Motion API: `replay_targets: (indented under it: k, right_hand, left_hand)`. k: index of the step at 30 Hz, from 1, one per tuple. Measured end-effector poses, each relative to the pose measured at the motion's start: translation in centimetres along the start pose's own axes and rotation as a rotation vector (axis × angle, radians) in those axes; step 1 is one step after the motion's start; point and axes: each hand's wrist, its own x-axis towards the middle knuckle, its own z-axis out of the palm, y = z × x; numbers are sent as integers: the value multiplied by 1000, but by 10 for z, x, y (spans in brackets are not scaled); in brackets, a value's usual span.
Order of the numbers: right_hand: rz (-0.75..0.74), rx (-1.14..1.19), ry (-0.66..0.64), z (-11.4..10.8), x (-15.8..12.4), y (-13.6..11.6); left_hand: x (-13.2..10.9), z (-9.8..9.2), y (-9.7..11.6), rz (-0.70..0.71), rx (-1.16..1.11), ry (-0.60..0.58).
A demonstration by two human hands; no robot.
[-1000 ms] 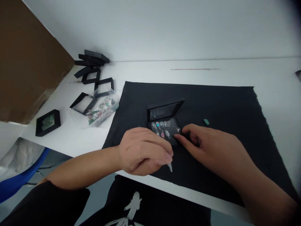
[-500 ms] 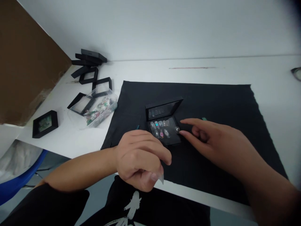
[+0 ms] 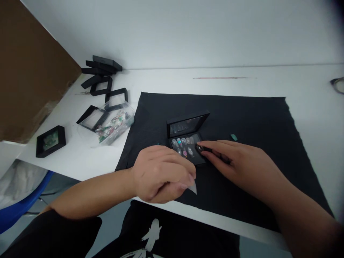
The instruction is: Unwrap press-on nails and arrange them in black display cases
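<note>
A small black hinged case (image 3: 188, 134) stands open on a black cloth mat (image 3: 249, 118), with several decorated press-on nails laid in its tray. My right hand (image 3: 239, 165) reaches in from the right, thumb and forefinger pinched on a dark nail with a white mark at the tray's right side. My left hand (image 3: 161, 173) rests curled near the table's front edge, its fingertips pinching a clear nail tip (image 3: 193, 188). A small teal nail (image 3: 234, 137) lies loose on the mat just right of the case.
At the left on the white table (image 3: 242, 80) sit a clear plastic tub of nails (image 3: 113, 123), several black frame boxes (image 3: 103, 77) and a closed black box with a green inset (image 3: 50, 141). A brown cardboard panel (image 3: 29, 71) leans far left. Glasses (image 3: 338, 84) lie at the right edge.
My right hand moved left and lowered onto the tray, closing on the dark nail. My left hand, which had dropped toward the table edge, came back up onto the mat.
</note>
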Motion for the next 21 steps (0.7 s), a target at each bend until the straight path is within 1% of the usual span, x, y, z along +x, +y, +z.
replay_targets:
  k: [7,13,17,18,20,21]
  right_hand:
    - [58,7,-12,-1,2,-2]
    - [41,49,-29,-5,1,-6]
    - [-23,44,-12,-5,0,-5]
    - [-38,38,-13,-4,0,-5]
    - [-53,29,-16,-2,1,-5]
    - [-56,30,-13,-1,2,-4]
  left_hand:
    - [-2,4,-2,-4,-10,39]
    - [0,5,-2,0,-29,61]
    - [1,3,-3,33,-15,80]
    - [1,1,-2,54,-8,73]
    - [1,-5,3,91,16,24]
    - [0,-8,6,71,49,-21]
